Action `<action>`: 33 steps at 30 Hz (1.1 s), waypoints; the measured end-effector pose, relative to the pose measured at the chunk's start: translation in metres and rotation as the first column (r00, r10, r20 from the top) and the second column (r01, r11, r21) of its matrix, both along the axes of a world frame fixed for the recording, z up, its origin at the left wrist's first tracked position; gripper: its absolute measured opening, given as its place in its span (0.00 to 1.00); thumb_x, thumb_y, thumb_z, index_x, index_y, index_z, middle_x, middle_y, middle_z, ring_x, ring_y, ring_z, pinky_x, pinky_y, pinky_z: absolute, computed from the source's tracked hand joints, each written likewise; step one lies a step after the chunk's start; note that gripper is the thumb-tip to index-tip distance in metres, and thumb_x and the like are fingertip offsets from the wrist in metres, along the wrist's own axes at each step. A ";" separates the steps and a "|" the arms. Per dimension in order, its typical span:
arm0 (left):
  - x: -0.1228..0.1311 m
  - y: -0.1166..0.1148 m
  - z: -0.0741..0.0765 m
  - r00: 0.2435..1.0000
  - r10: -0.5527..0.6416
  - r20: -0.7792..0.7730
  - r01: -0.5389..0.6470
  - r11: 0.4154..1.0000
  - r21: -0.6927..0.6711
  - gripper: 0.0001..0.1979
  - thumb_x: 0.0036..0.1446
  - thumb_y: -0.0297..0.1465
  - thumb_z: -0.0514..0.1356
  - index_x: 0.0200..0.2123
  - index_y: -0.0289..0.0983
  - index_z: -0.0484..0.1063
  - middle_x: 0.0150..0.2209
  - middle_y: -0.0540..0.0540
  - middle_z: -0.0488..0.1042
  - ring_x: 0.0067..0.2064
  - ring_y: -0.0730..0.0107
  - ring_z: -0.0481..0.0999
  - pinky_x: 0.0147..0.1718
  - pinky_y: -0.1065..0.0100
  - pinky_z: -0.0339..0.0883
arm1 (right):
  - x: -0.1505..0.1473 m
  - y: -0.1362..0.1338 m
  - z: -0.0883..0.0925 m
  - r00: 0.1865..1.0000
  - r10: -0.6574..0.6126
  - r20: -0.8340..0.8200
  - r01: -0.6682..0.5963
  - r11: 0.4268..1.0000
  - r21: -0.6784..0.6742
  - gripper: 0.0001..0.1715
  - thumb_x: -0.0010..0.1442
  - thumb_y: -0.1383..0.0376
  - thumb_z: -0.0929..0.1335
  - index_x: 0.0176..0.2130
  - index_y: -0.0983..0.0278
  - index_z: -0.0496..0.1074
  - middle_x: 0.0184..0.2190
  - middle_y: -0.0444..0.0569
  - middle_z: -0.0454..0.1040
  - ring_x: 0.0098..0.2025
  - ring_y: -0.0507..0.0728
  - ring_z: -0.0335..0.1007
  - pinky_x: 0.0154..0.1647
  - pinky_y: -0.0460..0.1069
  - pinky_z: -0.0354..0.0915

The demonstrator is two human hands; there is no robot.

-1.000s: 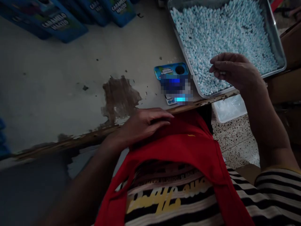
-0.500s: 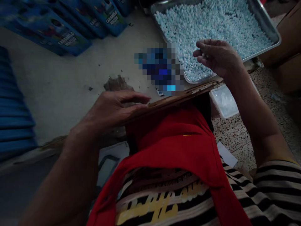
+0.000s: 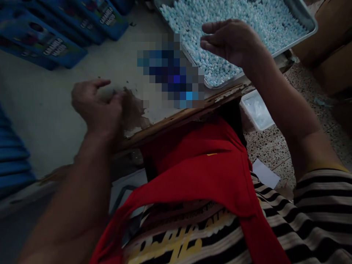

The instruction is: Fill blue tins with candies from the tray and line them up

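- The right hand [image 3: 231, 42] hovers over the near left part of a metal tray [image 3: 312, 26]. Its fingers are stretched out side by side and point left, with the palm turned down and loosely spread. Nothing shows between the fingers.
- The tray is filled with small pale blue candies [image 3: 255, 16] and sits at the table's near right corner, its near rim close to the edge.
- The left hand [image 3: 95, 106] is raised just above the table [image 3: 49, 110], well apart from the tray. Its fingers are half curled and the forefinger pokes out — it is blurred, so I cannot tell whether it grips anything.
- Between the two hands, just left of the tray, a patch on the tabletop is pixelated and cannot be made out.
- The table's near edge [image 3: 176, 119] is chipped, with bare wood showing beside the left hand.
- Flat blue printed boxes [image 3: 55, 47] lie in a row along the far left, and a blue stack [image 3: 13, 154] rises at the left border.
- Nearest the camera are a red apron [image 3: 203, 165] and a striped shirt [image 3: 316, 209].
- Below the tray, a clear plastic tub [image 3: 255, 110] and a white slip [image 3: 265, 174] lie on the speckled floor [image 3: 277, 146] — cardboard cartons [image 3: 330, 55] stand at the right.
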State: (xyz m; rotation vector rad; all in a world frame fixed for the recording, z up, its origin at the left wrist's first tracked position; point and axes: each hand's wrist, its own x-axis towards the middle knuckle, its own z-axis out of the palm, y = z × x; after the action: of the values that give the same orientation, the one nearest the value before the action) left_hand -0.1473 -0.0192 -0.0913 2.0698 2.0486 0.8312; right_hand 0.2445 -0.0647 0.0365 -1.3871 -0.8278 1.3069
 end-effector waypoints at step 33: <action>-0.004 -0.019 -0.029 0.956 -0.294 -0.018 0.294 0.956 0.016 0.18 0.75 0.36 0.55 0.59 0.41 0.82 0.62 0.33 0.81 0.65 0.37 0.76 0.71 0.40 0.69 | -0.022 0.020 0.038 0.915 0.322 0.243 -0.338 0.941 0.028 0.12 0.69 0.73 0.80 0.34 0.63 0.81 0.27 0.44 0.84 0.24 0.47 0.73 0.26 0.40 0.68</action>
State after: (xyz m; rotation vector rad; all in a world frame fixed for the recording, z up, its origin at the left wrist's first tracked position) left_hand -0.1516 -0.0382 -0.1204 2.3188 1.6826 0.7865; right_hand 0.2220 -0.0450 0.0745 -1.4051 -1.3039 1.3659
